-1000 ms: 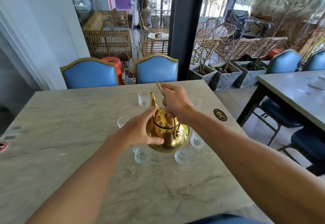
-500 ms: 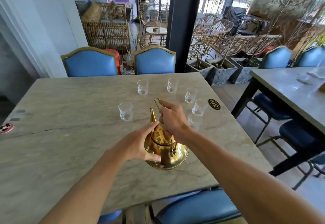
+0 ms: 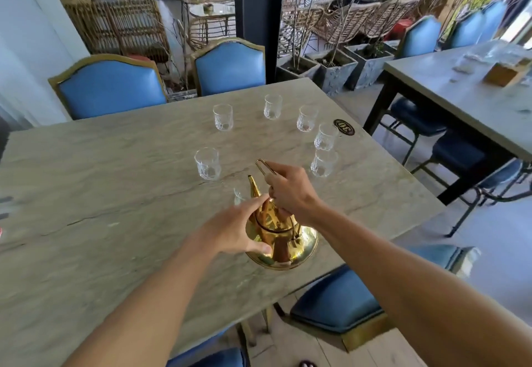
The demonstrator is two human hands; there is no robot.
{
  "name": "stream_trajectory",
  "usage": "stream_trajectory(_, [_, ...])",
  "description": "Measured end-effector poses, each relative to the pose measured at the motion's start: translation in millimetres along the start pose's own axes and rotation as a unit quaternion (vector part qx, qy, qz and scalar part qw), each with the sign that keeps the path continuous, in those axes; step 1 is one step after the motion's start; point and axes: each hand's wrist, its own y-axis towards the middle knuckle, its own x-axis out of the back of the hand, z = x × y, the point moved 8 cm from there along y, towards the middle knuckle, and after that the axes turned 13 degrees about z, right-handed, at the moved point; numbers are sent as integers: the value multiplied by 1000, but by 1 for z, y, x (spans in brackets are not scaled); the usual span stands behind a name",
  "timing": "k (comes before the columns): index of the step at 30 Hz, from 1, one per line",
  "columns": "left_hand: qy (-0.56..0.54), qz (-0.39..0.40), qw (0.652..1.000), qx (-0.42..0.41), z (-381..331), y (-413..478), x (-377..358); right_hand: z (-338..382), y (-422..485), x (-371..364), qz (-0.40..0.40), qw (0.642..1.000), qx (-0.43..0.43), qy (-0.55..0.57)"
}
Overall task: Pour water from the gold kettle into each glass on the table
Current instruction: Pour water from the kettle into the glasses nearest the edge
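Gold kettle (image 3: pixel 283 240) now drawn back toward the near edge of the counter (image 3: pixel 115 165), out from among the glasses (image 3: pixel 207 163), seemingly ready for the first pour. Held from above by right hand (image 3: pixel 290 191) pinching the wire handle (image 3: pixel 263 165); left hand (image 3: pixel 236 228) laid straight-fingered against lid and side, steadying.

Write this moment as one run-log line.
right hand: holds kettle handle | left hand: touches kettle | spout: toward glasses | stream: none visible
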Motion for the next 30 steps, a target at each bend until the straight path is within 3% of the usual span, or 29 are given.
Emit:
stream_trajectory(12, [-27, 53, 997, -41, 19, 19, -11, -9, 17, -12, -25, 997, -64, -32])
stream_trajectory(30, [-68, 86, 994, -31, 30, 25, -18, -3, 41, -22, 21, 988, -116, -102])
